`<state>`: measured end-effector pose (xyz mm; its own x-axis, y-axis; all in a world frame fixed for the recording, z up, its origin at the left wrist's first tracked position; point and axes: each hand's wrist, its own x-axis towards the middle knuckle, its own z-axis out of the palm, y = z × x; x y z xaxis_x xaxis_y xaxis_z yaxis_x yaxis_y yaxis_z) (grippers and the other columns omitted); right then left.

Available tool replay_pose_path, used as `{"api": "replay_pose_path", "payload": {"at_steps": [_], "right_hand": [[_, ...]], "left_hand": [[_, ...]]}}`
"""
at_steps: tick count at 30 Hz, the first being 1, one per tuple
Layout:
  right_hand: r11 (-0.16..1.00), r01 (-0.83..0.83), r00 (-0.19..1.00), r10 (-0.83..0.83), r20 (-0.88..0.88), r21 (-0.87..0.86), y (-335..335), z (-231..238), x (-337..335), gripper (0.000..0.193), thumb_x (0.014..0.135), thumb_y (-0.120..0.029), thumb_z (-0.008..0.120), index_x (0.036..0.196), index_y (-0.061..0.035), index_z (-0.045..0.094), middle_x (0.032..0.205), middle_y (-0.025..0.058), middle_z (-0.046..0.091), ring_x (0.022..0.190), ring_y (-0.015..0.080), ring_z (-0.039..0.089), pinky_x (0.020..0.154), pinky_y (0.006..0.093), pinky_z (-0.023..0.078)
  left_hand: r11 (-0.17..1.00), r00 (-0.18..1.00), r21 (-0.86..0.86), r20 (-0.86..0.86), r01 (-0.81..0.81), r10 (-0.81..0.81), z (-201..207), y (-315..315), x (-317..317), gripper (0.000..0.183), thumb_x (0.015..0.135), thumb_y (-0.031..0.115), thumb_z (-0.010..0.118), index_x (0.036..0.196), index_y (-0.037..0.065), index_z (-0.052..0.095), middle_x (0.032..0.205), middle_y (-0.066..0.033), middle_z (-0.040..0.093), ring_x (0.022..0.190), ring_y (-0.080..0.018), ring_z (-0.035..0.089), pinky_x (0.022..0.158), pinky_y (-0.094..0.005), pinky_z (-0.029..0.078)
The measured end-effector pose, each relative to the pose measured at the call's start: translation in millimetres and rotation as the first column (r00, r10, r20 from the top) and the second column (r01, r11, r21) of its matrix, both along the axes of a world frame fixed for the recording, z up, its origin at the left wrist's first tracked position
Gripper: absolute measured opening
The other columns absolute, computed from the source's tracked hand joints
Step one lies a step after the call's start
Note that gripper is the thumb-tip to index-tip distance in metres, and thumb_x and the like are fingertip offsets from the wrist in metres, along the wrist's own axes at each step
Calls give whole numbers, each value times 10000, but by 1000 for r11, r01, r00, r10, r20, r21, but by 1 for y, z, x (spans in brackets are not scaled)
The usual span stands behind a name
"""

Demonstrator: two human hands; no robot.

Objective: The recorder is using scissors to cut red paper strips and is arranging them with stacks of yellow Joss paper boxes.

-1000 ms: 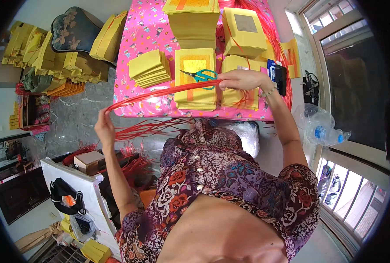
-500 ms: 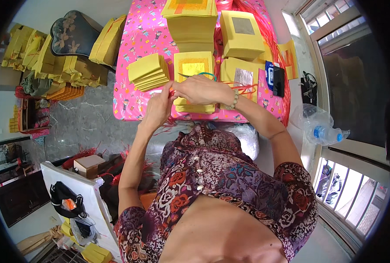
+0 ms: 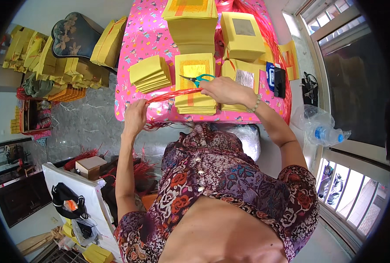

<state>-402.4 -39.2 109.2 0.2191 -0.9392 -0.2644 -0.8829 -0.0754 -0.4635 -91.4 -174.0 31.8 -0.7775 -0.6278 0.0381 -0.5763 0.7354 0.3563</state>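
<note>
A bundle of shiny red plastic string (image 3: 171,95) stretches between my two hands above the table's near edge. My left hand (image 3: 135,116) is closed round its left end, with loose strands hanging below. My right hand (image 3: 227,92) pinches the other end over a stack of yellow paper (image 3: 196,105) with an orange and gold square on top. Scissors with teal handles (image 3: 200,80) show at the fingers of my right hand, blades pointing left; whether the hand holds them too, I cannot tell. Left of that stack lies a fanned pile of yellow paper (image 3: 150,73).
Taller yellow paper stacks (image 3: 190,33) stand farther back on the pink patterned tablecloth (image 3: 135,41). Long red strands (image 3: 276,39) run down the right side, beside a black phone (image 3: 279,82). A clear plastic bottle (image 3: 328,135) is by the window. Yellow bundles (image 3: 37,52) fill the far left.
My hands were close together at the string and have moved apart, left hand leftward and right hand rightward. The red string is now drawn out between them, and the scissors show more fully.
</note>
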Motion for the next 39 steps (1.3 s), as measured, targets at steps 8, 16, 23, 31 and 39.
{"api": "replay_pose_path", "payload": {"at_steps": [8,16,23,31,39], "right_hand": [[968,-175,978,150,-146,-178,-25,-6,41,173,837,-162,519,857,9,537,722,188,616,702,353,618,598,452,475],[986,-123,991,129,43,-116,-25,14,25,371,877,-370,511,964,-10,525,837,179,610,799,351,600,672,439,463],[867,191,971,-99,217,-460,-29,-14,-25,290,866,-258,556,970,12,570,903,149,589,842,337,574,734,404,460],[672,732,328,-210,921,-108,-45,-29,45,213,894,-121,526,1025,12,627,925,93,561,849,169,589,741,268,509],[730,620,-100,-288,952,286,-38,-22,57,239,925,-93,433,1091,-36,595,968,7,613,928,81,547,809,231,445]], "left_hand": [[960,906,34,-341,278,-250,55,51,-97,523,843,152,578,1293,13,351,1086,-235,553,993,-375,538,861,-451,403],[988,993,126,-85,92,-81,34,47,-99,237,876,87,493,1090,16,421,625,-212,565,591,-401,582,501,-488,424],[957,915,286,-372,-50,158,53,41,-97,104,921,101,446,930,30,522,621,-174,556,546,-336,575,481,-419,401],[860,709,510,-603,-10,366,29,57,-132,188,964,156,407,1002,31,541,577,-24,396,525,-112,393,479,-286,327],[812,683,580,-618,60,390,24,63,-146,223,969,190,413,1069,7,493,659,-80,486,580,-142,448,518,-296,369]]}}
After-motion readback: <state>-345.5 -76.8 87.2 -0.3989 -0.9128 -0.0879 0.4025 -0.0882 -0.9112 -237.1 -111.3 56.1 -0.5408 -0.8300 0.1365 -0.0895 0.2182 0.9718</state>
